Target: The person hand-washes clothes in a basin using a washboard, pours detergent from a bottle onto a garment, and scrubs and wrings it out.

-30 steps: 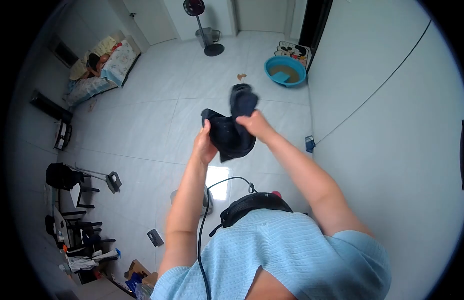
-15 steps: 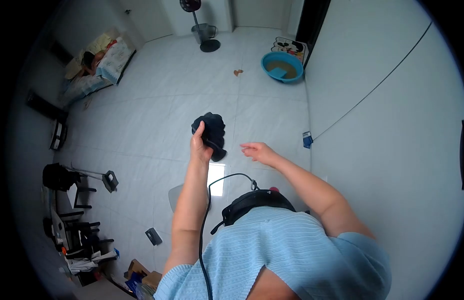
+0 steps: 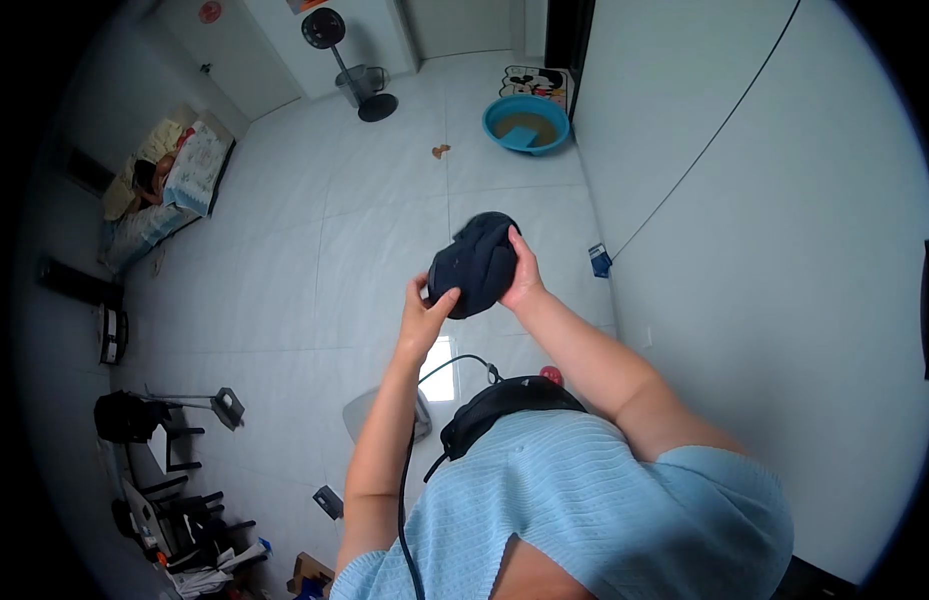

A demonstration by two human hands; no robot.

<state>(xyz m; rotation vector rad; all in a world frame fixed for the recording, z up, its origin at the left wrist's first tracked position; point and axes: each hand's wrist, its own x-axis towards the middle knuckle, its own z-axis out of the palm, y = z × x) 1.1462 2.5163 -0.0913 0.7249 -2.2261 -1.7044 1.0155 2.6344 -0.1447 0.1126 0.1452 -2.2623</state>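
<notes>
Between my two hands is a dark navy cap-like cloth item (image 3: 474, 265), rounded and soft, with folds across its top. My left hand (image 3: 424, 312) grips its lower left edge, thumb on top and fingers around the side. On the opposite side, my right hand (image 3: 522, 272) is wrapped around the right edge, thumb along the upper part; the fingers beneath are hidden. Both hands hold it out in front of me, above the tiled floor (image 3: 384, 245).
A blue basin (image 3: 559, 140) of murky water stands by the right wall, near a cartoon mat (image 3: 534, 82). A fan (image 3: 324, 30) and bin are at the back. A person lies on a couch (image 3: 189, 185) at left. Chairs and a dustpan (image 3: 227, 408) are lower left.
My right hand has come in and taken hold of the cloth item's right side. My left hand has shifted to its lower left edge, and the item looks more spread out.
</notes>
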